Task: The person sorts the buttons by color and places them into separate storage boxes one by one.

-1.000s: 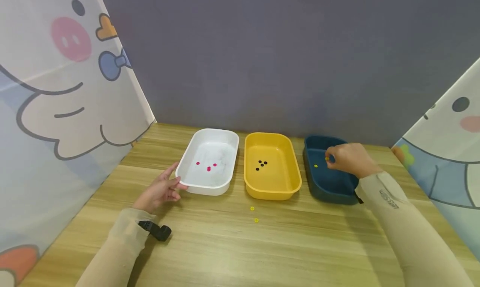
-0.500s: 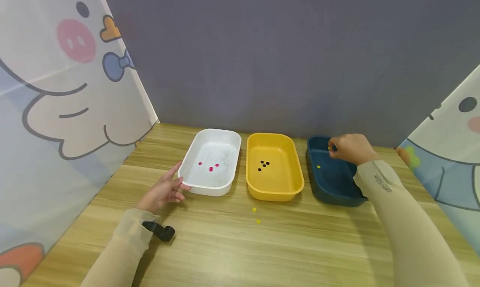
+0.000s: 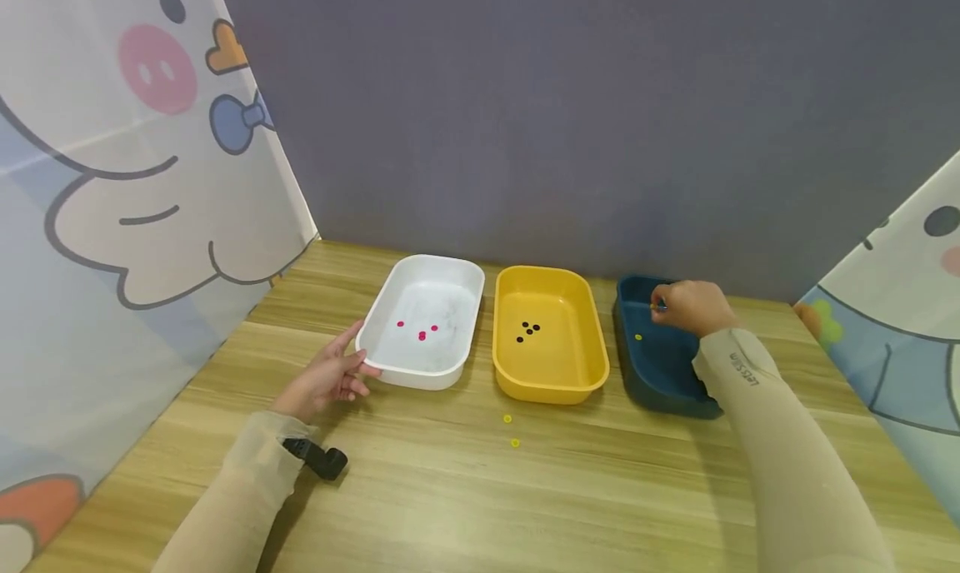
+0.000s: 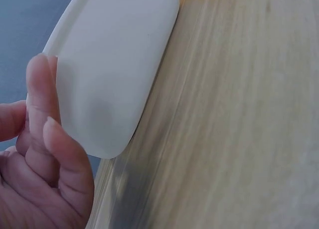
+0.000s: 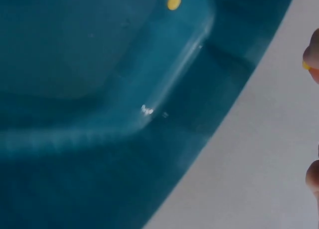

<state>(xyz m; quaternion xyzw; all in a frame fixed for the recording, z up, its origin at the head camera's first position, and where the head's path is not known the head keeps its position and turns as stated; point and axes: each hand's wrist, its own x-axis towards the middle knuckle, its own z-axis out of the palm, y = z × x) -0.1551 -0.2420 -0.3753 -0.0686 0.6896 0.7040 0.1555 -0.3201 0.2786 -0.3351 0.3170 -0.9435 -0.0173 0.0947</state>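
Observation:
My left hand (image 3: 326,381) grips the near left corner of the white tray (image 3: 415,379), thumb at the rim and fingers against the outer wall. In the left wrist view, the fingers (image 4: 42,99) lie along that tray's edge. Several red buttons lie in the white tray. At the dark blue tray (image 3: 663,390), my right hand (image 3: 693,306) is held over the far part and pinches a yellow button (image 5: 305,65), mostly hidden by the fingertips. Another yellow button (image 3: 638,337) lies inside the blue tray.
Between those two stands a yellow tray (image 3: 551,390) holding several black buttons (image 3: 529,331). Two yellow buttons (image 3: 507,419) lie on the wooden table (image 3: 450,506) in front of it. A grey wall (image 3: 562,123) rises behind the trays, with cartoon-printed panels at both sides.
My right hand first moved a little toward the far end of the blue tray, then slightly back and left, still pinching the yellow button. The left hand stays at the white tray.

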